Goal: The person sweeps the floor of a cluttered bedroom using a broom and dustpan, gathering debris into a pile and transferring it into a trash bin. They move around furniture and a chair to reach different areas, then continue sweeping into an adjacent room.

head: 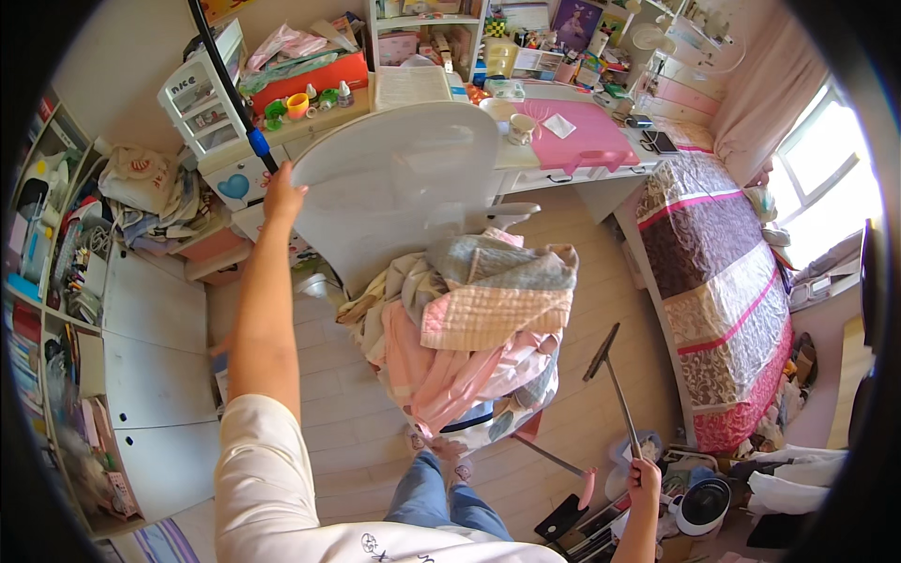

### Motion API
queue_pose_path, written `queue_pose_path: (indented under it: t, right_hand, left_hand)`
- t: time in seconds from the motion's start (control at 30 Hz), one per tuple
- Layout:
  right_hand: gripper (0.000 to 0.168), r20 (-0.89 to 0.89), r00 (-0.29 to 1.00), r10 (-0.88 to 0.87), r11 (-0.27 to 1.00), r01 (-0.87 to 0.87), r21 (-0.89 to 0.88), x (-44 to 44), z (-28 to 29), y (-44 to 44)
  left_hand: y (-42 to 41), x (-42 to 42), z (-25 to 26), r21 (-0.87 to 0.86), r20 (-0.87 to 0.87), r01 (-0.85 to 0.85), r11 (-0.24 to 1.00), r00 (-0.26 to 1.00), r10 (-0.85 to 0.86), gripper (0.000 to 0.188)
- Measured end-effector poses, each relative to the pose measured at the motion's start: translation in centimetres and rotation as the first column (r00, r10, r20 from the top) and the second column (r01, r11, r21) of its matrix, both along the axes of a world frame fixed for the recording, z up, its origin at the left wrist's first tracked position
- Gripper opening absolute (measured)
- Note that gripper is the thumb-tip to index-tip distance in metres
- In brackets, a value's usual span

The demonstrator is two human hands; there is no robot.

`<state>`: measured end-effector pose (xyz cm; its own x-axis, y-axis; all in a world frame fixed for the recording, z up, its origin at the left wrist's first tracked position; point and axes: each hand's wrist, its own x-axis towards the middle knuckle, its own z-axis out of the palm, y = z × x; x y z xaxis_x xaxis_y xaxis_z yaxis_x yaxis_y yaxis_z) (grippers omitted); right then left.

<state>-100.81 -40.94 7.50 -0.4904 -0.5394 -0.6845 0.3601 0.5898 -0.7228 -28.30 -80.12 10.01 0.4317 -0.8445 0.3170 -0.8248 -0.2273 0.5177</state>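
My left hand (284,195) is closed around the lower visible part of a black pole (224,77) with a blue collar (258,143), beside the chair's mesh back. The pole runs up out of the picture. Low on the right, my right hand (643,477) grips the metal handle of a T-headed floor tool (619,394), its narrow dark head pointing away over the floor. Before me stands a white mesh-backed chair (401,169). Bedding and clothes (486,302) are heaped over its seat, which they hide. A long-handled pink dustpan (529,428) is partly covered by the heap.
A desk with a pink mat (577,137) and a cup (521,129) is behind the chair. To the right is a bed with a patterned cover (718,295). Open shelves (70,324) line the left. A black-and-white appliance (704,505) stands among clutter at lower right.
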Motion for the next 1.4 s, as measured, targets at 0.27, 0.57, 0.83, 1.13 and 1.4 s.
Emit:
queue_pose_path:
  t: [0.27,0.57,0.83,1.13,1.4]
  right_hand:
    - [0.007,0.001,0.997,0.077,0.996,-0.077,-0.034,-4.1,-0.1,-1.5]
    - [0.006,0.041,0.982,0.184,0.98,-0.18,-0.085,-6.6,0.8,-0.9]
    - [0.01,0.001,0.971,0.239,0.967,-0.238,-0.095,-4.6,3.2,1.0]
    - [0.009,-0.099,0.965,0.242,0.968,-0.247,-0.048,-3.5,2.6,3.8]
    - [0.012,-0.134,0.982,0.135,0.989,-0.141,-0.041,-0.6,4.1,8.3]
  left_hand:
    - [9.7,1.8,-1.1,-0.006,-0.159,-0.056,0.998,0.986,0.054,0.05]
    - [25.9,2.9,-3.4,0.009,-0.256,-0.267,0.964,0.931,0.26,0.067]
    - [36.0,-0.5,-1.7,-0.037,-0.535,-0.273,0.961,0.818,0.212,0.033]
    - [43.9,3.8,-6.3,-0.305,-0.661,-0.48,0.822,0.729,0.181,0.034]
    - [53.0,11.2,-6.1,-0.249,-0.479,-0.587,0.77,0.766,0.428,0.037]
